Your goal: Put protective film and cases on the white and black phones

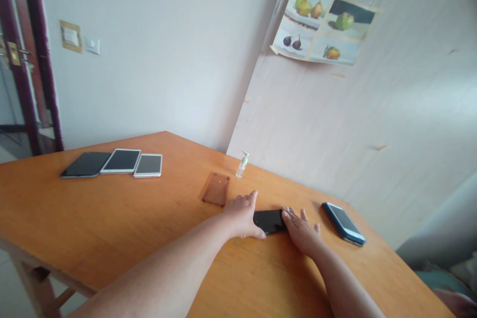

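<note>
Both hands are at work on a flat, black, glossy rectangular phone lying on the orange-brown wooden table, in the middle right of the scene. The left hand stands open at the phone's left end, thumb near and spread well apart from the fingers; the right hand rests on the right end, some fingers splayed, though whether it pinches the edge I cannot tell. The step in hand looks like steadying or positioning the phone. Any lift would call for closing thumb and fingers on its edges, keeping it level. Just beyond the left hand lies a translucent reddish-brown phone case, with a small clear pump bottle farther off, to its right.
</note>
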Action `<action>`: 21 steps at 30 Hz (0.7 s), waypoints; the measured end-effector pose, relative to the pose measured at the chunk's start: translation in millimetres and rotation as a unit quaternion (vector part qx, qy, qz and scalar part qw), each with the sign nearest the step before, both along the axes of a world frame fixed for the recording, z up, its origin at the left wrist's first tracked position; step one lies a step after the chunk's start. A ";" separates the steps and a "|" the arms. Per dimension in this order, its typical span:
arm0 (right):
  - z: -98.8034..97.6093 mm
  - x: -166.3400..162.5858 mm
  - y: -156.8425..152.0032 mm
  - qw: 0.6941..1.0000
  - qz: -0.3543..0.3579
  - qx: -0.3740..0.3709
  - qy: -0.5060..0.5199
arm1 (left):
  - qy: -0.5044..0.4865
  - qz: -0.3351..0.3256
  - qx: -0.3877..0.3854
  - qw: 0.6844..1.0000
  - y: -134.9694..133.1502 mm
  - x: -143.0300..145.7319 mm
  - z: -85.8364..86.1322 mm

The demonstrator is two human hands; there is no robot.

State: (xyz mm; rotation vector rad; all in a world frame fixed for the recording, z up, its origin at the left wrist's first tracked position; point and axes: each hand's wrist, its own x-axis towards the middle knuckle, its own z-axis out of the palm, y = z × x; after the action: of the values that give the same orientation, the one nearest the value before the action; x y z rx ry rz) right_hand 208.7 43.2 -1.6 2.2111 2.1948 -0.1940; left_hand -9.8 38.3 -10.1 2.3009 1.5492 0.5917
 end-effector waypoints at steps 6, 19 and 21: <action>15.0 -31.7 -33.6 0.981 0.179 -0.042 0.059 | -0.010 -0.009 0.025 1.000 -0.3 -1.0 -1.4; 19.6 -10.3 -26.8 0.992 0.119 -0.052 -0.008 | -0.013 -0.016 0.019 1.000 1.2 -1.4 -2.8; 24.8 -27.1 -40.8 0.980 0.188 -0.063 0.032 | -0.015 -0.017 0.021 1.000 0.4 -2.0 -1.8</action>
State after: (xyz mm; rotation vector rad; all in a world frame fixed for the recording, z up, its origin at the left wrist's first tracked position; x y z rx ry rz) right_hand 181.7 2.3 23.2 1.7092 2.5023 -0.3855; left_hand -11.8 38.6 -11.9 2.3332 1.4937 0.6524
